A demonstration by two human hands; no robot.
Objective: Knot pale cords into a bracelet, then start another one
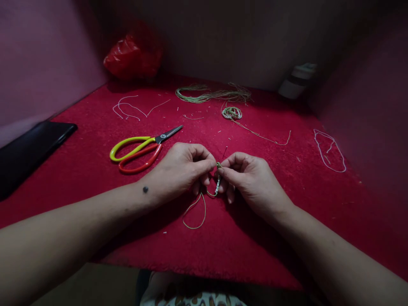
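Both my hands meet over the middle of a red cloth-covered table (274,238). My left hand (181,170) and my right hand (248,178) each pinch the top of a small braided cord piece (218,180), green and white, that hangs between the fingertips. Loose cord tails (196,214) loop down from it onto the cloth below my left hand. Fingers of both hands are closed in a pinch around the knotted end.
Scissors (140,148) with yellow and red handles lie left of my hands. Farther back lie a bundle of green cord (210,94), a small coil (231,113), white thread pieces (127,108), a white loop (330,151) at right, a red plastic bag (132,57), and a black flat object (28,148) at left.
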